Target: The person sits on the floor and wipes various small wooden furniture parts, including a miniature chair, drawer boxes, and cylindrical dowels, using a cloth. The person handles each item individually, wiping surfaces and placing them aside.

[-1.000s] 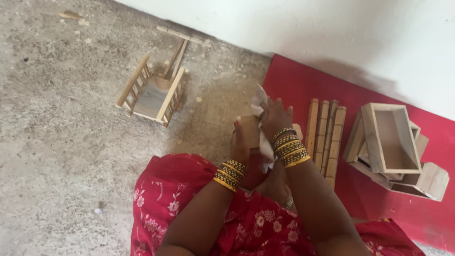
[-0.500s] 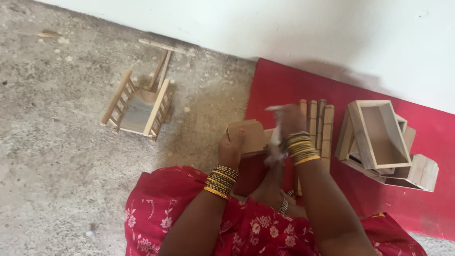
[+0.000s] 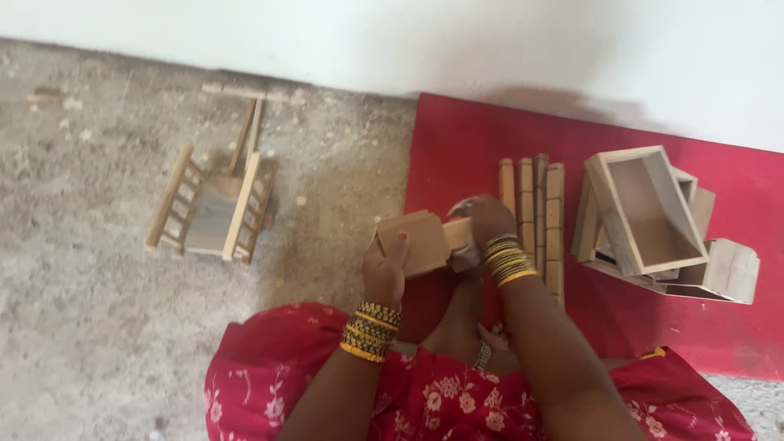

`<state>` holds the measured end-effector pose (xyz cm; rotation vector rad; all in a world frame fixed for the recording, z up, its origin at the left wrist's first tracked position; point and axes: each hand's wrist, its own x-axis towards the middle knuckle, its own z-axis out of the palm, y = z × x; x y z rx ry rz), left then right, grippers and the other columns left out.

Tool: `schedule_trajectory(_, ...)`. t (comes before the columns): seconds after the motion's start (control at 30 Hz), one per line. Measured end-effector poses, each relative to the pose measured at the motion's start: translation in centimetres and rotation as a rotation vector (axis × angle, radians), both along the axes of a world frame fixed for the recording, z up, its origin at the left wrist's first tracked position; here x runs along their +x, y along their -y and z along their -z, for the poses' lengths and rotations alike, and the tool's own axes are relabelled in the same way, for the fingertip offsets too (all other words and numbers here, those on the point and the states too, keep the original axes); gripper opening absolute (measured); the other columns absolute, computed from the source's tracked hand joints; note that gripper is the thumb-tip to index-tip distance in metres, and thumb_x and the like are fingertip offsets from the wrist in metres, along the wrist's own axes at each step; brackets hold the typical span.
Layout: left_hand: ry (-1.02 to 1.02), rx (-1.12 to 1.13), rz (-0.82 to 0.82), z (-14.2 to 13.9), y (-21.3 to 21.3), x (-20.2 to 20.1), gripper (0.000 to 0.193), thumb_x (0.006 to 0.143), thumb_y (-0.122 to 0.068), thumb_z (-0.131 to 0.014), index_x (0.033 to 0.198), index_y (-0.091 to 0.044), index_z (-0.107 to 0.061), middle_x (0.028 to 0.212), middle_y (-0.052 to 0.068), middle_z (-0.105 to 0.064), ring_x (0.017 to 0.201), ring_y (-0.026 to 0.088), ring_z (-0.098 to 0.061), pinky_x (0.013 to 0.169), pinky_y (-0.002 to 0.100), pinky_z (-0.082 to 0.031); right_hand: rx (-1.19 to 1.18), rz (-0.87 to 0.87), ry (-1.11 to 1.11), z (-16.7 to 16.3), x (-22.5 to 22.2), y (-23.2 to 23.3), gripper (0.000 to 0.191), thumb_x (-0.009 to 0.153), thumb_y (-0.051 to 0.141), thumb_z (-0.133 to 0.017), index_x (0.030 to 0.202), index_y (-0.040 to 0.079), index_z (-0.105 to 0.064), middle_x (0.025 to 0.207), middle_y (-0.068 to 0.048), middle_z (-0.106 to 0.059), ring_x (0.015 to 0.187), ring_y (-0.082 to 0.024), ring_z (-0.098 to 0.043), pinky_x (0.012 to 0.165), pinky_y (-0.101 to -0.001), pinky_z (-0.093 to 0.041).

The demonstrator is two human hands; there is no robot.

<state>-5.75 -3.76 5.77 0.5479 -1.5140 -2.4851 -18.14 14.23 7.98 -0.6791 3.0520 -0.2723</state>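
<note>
Wooden block (image 3: 418, 240) gripped from below by left hand (image 3: 384, 265), fingers closed on its near-left edge; right hand (image 3: 487, 222) closed on its right end, over red mat's (image 3: 457, 143) left edge. Wooden strips (image 3: 535, 212) just beside; open boxes (image 3: 645, 212) further right.
</note>
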Motion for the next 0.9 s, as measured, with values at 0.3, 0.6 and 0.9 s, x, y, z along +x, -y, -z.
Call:
schedule_trajectory(0.3,0.094,0.079,-0.047,-0.6,-0.3,0.7,0.036,0.098,-0.022,-0.063,0.124,0.004,-0.064,0.110,0.011,-0.071,0.095,0.016,-0.068,0.083,0.030,-0.056,-0.148,-0.222,-0.365,3.3,4.1,4.1,0.018,0.096,0.020,-0.065,0.107,0.023,-0.078,0.111,-0.004,-0.075,0.106,-0.023,-0.069,0.099,-0.0403,-0.055)
schedule_trajectory(0.6,0.006,0.050,-0.014,-1.2,-0.7,0.7,0.037,0.100,-0.021,-0.060,0.128,0.003,-0.062,0.116,0.009,-0.069,0.102,0.014,-0.065,0.090,0.029,-0.054,-0.217,0.072,0.043,1.3,-0.5,-1.3,0.017,0.101,0.015,-0.061,0.109,0.016,-0.076,0.111,-0.009,-0.074,0.101,-0.026,-0.072,0.094,-0.0406,-0.058)
schedule_trajectory(0.9,0.046,0.101,-0.049,-1.4,-0.7,1.5,0.039,0.099,-0.023,-0.060,0.130,0.001,-0.059,0.116,0.010,-0.070,0.101,0.017,-0.068,0.087,0.030,-0.056,-0.186,-0.152,-0.440,1.8,4.4,4.0,0.032,0.089,0.030,-0.061,0.113,0.013,-0.074,0.106,-0.004,-0.073,0.101,-0.024,-0.071,0.098,-0.0480,-0.056)
